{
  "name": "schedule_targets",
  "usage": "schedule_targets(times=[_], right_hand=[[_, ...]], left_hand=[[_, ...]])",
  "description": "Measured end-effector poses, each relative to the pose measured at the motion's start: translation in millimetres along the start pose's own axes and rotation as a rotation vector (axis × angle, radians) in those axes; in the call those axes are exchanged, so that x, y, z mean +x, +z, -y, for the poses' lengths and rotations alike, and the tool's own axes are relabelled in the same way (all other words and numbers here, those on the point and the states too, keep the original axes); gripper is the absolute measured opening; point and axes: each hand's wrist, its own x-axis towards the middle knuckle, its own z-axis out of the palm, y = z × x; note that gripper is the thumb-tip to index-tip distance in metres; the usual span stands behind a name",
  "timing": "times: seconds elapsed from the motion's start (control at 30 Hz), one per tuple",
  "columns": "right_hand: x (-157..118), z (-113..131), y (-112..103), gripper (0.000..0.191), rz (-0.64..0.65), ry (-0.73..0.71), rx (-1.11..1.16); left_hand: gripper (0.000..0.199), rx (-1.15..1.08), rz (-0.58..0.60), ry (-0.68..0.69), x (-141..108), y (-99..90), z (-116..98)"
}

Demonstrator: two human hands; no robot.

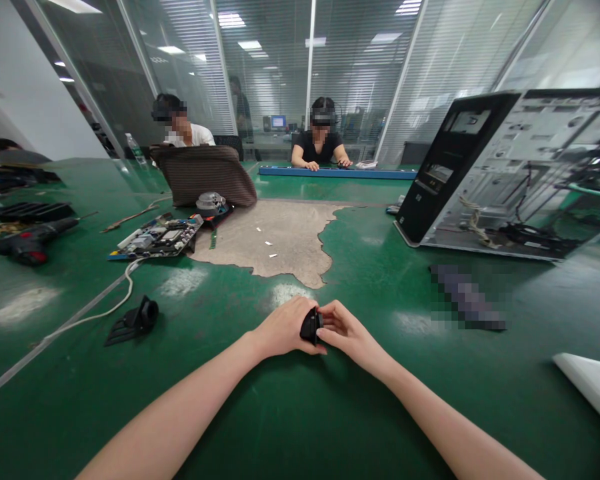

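Note:
A small black plastic part [310,327] is between my two hands, low over the green table [280,413]. My left hand [283,327] is closed round its left side, with the thumb along the near edge. From the right, the fingertips and thumb of my right hand [343,327] pinch the same part. The fingers hide some of it, so its exact kind does not show. To the left, a black plastic piece with a slotted base and a round collar [137,320] lies on the table.
An open computer case [460,173] stands at right, near a pixelated dark object [465,297]. At left are a circuit board [160,237], a white cable [127,283] and a power drill [30,243]. A brown cloth-covered object [200,177] stands farther back. Two people sit across the table.

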Motion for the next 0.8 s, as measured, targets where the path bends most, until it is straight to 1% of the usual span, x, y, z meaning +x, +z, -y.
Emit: schedule_targets(times=[0.07, 0.13, 0.33, 0.53, 0.63, 0.8], right_hand=[[-2, 3, -1, 0.025, 0.017, -0.013, 0.022], [-3, 5, 0, 0.028, 0.004, -0.021, 0.017], [2, -3, 3, 0.016, -0.072, -0.013, 0.042], [3, -7, 6, 0.016, -0.133, -0.032, -0.086], [1, -4, 5, 0.016, -0.110, -0.035, -0.094], [-3, 0, 3, 0.015, -0.051, -0.032, 0.006]], left_hand=[[0.059, 0.007, -0.001, -0.004, 0, 0.5, 0], [0.057, 0.008, -0.002, -0.005, 0, 0.8, 0], [0.060, -0.002, -0.003, -0.005, -1, 0.4, 0], [0.057, -0.026, 0.005, -0.010, -1, -0.7, 0], [0.057, -0.029, 0.000, -0.013, -1, -0.7, -1], [0.060, -0.020, -0.005, -0.021, -1, 1.0, 0]])
